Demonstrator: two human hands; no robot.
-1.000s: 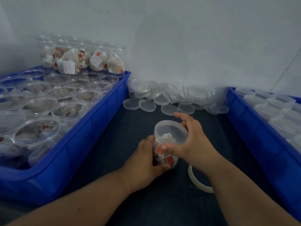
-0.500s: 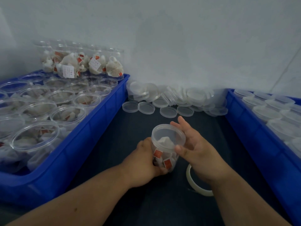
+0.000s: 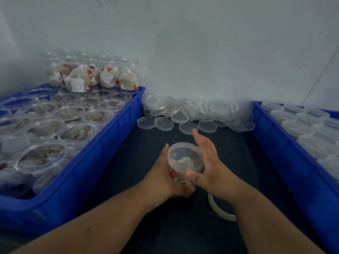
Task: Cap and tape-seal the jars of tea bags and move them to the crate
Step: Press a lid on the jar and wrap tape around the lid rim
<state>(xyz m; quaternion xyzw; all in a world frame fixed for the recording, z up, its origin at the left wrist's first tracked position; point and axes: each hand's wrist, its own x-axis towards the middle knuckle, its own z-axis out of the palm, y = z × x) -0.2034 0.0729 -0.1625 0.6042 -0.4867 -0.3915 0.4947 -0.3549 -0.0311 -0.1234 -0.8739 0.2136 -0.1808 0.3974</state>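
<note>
A plain pale grey-white wall [image 3: 201, 52] is rising behind the dark matte worktop [image 3: 128, 171]; soft, even light is falling across it, and a thin slanted seam [image 3: 323, 75] is crossing its right side.

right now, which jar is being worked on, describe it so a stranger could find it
Look at the dark mat between the left crate and right crate. Midway is one jar, gripped by the left hand, the right hand flat against its lid. It alone is in hands, not a crate, beside the tape roll.
</note>
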